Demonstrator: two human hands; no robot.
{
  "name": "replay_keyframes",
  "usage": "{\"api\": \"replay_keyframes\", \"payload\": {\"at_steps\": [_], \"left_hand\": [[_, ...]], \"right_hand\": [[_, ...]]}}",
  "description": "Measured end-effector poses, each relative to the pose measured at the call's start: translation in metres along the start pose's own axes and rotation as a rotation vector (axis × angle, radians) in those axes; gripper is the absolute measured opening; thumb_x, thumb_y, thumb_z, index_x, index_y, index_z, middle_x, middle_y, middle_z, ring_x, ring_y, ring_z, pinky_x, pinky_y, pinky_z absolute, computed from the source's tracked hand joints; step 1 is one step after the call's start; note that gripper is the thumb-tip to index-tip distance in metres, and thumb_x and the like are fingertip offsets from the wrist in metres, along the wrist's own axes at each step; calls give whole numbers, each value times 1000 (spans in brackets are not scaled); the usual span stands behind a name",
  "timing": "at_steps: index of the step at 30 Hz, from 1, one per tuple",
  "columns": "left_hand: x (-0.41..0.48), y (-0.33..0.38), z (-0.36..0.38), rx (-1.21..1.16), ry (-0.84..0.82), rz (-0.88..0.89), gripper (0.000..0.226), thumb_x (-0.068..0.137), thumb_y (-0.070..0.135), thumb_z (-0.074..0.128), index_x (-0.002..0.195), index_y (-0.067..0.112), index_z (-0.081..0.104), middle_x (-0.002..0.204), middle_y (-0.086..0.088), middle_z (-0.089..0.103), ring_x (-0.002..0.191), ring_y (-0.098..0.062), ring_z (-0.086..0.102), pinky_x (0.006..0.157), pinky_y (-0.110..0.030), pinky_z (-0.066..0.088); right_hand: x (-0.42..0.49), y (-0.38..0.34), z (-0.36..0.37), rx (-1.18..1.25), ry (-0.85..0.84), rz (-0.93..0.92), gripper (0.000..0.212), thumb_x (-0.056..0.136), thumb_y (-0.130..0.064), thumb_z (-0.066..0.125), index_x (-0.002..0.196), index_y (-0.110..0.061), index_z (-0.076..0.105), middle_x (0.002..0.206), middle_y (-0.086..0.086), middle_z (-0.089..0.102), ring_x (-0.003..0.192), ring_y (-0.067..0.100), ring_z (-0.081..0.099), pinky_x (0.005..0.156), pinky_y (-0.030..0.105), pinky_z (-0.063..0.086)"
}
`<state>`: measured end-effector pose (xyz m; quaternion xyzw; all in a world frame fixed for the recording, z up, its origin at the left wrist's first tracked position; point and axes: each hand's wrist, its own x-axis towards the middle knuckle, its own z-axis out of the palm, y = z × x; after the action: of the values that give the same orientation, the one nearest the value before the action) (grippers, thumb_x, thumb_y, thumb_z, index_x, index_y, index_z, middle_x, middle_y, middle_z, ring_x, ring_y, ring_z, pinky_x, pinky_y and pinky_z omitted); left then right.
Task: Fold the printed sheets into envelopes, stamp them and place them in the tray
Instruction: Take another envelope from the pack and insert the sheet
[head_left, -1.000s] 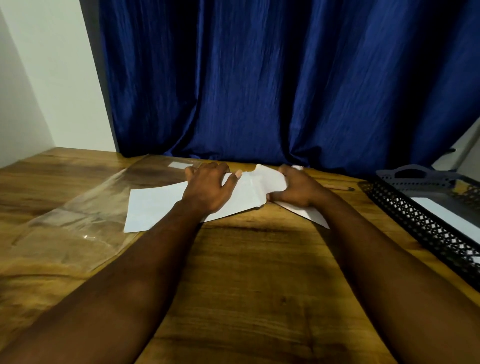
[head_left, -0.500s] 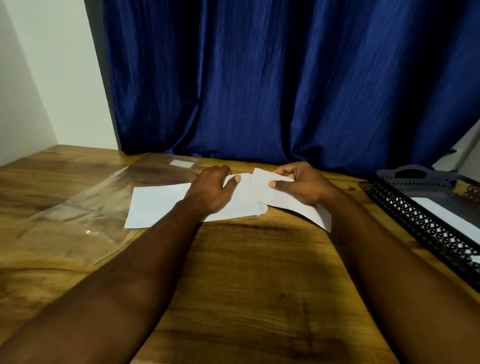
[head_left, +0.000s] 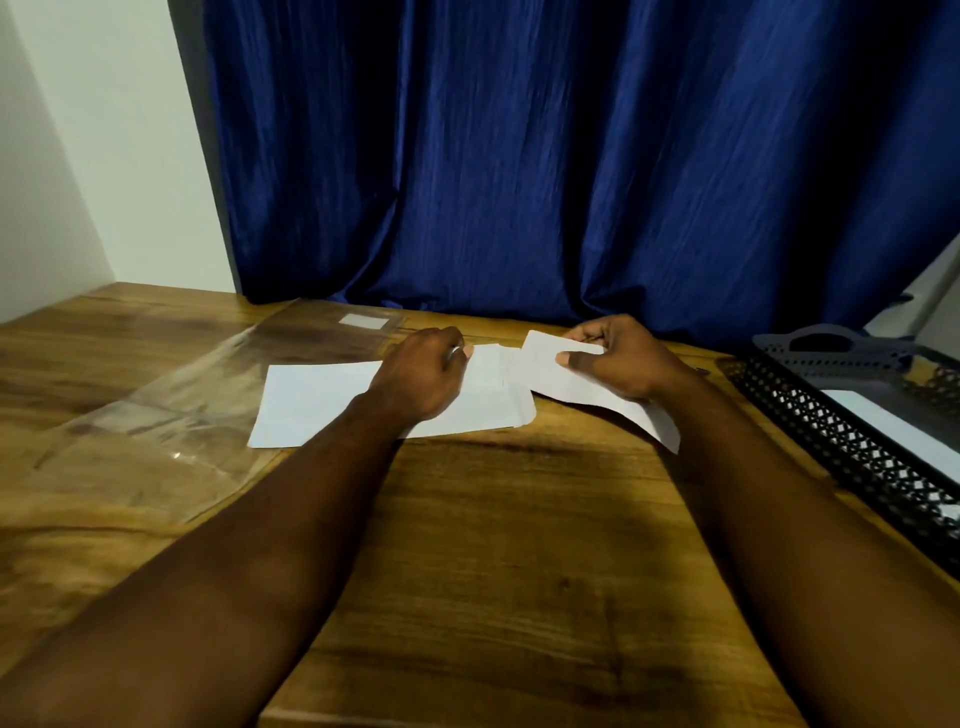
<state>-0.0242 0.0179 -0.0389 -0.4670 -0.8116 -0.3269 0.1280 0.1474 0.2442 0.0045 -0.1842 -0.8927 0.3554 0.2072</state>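
Envelope (head_left: 311, 402): flat on the wooden table (head_left: 519, 545), pressed under the left hand (head_left: 421, 379), fingers curled, pinching or not unclear. Folded sheet (head_left: 540, 366): at its right end, far edge lifted, clamped between right hand (head_left: 623, 358) thumb and fingers.

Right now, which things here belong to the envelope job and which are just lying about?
Job: envelope, held by left hand; folded sheet, pinched by right hand; black tray; white paper in it.
Lying about: clear plastic sleeve; blue curtain.
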Motion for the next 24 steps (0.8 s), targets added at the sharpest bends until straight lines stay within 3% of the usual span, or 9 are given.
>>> {"api": "replay_keyframes", "payload": {"at_steps": [4,8,12,16,18,21,24], "left_hand": [[2,-1,2,-26,40,34,20,106,27,49,88,23,56,81,4,60,78,-21,58,69,-35,42],[4,-2,4,0,77,51,19,105,23,50,87,24,57,80,6,59,77,-22,59,68,-34,42],[2,-2,2,-27,64,31,34,105,43,40,83,24,57,74,3,61,73,-24,59,68,-42,50],[-3,5,-1,-102,-53,-82,53,97,72,46,86,26,71,86,10,68,86,-13,62,73,-36,49],[-4,11,-5,-160,-155,-140,41,95,61,57,95,25,76,97,10,71,94,-12,63,79,-37,51],[-6,12,-13,-277,-267,-199,19,93,40,68,87,23,74,89,7,72,91,-15,66,75,-34,49],[-4,9,-17,-255,-245,-177,16,95,41,72,88,27,72,92,14,69,91,-4,61,73,-28,45]], "right_hand": [[-4,-3,3,-60,-150,22,25,90,-30,84,114,-23,80,110,-13,75,102,4,68,85,25,51],[-6,-7,8,-39,-241,43,28,89,-29,85,117,-23,80,106,-13,81,97,1,74,90,23,56],[-4,-6,5,41,-210,73,23,90,-25,85,113,-23,81,104,-9,82,96,8,77,81,23,57],[-3,-6,5,-40,-181,68,22,90,-29,85,112,-25,81,108,-10,79,101,10,74,91,30,58],[-4,-7,5,-80,-177,80,25,90,-30,85,114,-25,79,110,-11,75,101,8,70,93,32,57],[-3,-3,5,-77,-142,86,23,90,-32,84,112,-27,80,113,-7,75,102,12,70,94,37,58],[-2,-3,2,-23,-87,80,29,90,-35,83,117,-26,78,115,-7,75,100,12,70,90,34,57]]}}
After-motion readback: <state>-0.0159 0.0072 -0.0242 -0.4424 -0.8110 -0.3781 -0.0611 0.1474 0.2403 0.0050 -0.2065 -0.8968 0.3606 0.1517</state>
